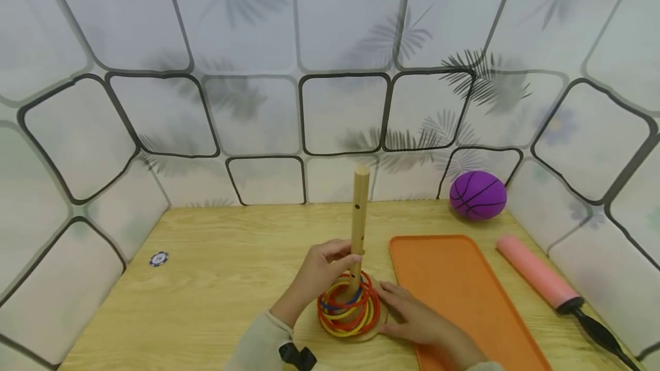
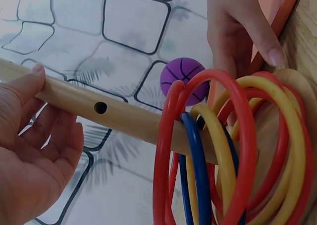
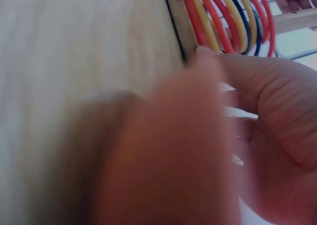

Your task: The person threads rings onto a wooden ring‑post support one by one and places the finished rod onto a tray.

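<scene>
A wooden post (image 1: pixel 360 205) with small dark holes rises from a round wooden base (image 1: pixel 382 316). Several red, yellow and blue rings (image 1: pixel 348 325) lie stacked around its foot. My left hand (image 1: pixel 323 271) holds the post just above the rings, its thumb across the front and fingers behind, as the left wrist view shows. At the base's right edge, my right hand (image 1: pixel 420 316) holds the rim between spread thumb and fingers. The right wrist view has the thumb blurred up close, with the rings (image 3: pixel 233 19) beyond.
An orange tray (image 1: pixel 454 279) lies under and beside my right forearm. Farther right is a pink pump (image 1: pixel 536 271) with a black end. A purple basketball (image 1: pixel 478 195) sits at the back right by the patterned wall covering. A poker chip (image 1: pixel 158 259) lies on the left.
</scene>
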`<state>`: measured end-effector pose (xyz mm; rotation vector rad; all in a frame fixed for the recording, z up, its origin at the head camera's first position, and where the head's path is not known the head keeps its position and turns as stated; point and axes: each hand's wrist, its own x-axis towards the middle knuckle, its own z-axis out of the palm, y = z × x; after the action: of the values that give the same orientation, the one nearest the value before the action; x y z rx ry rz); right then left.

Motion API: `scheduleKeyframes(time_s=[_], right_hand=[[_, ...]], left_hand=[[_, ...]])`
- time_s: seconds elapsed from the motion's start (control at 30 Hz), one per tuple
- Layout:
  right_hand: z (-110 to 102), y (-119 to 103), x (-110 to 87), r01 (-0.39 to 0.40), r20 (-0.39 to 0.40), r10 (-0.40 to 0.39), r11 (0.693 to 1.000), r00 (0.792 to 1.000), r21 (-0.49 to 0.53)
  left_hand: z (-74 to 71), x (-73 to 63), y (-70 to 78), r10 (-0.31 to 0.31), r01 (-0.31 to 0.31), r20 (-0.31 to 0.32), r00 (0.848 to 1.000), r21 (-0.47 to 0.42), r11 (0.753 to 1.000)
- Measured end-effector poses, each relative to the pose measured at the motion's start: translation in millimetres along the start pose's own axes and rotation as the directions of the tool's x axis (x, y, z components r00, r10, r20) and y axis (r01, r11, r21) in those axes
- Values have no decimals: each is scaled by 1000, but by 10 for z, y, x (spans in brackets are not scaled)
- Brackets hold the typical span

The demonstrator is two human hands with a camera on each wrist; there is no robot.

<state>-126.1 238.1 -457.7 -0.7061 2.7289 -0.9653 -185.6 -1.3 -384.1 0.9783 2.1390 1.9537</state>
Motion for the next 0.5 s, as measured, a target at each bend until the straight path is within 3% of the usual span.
scheduleKeyframes(time_s=[0.13,0.23,0.37,0.43,0.5], right_hand=[[-191,93,-156,47,-72,-53,995,996,-91],[-410,244,-341,33,-139,-55,987,989,-154],[-682,592,-651,14,-196,-66,967,978,-254],[-759,799,-798,41,-206,-106,953,973,-299],[-789,977,-929,53,-195,-112,956,974,-288]], left_hand=[[-22,22,-35,-14,16,28,1000,-54,998],[-27,31,-49,-27,29,34,999,-85,996],[-19,42,-66,-21,25,37,999,-114,993],[-25,42,-77,-21,26,43,999,-129,991],[-41,35,-87,-31,37,46,998,-137,990]])
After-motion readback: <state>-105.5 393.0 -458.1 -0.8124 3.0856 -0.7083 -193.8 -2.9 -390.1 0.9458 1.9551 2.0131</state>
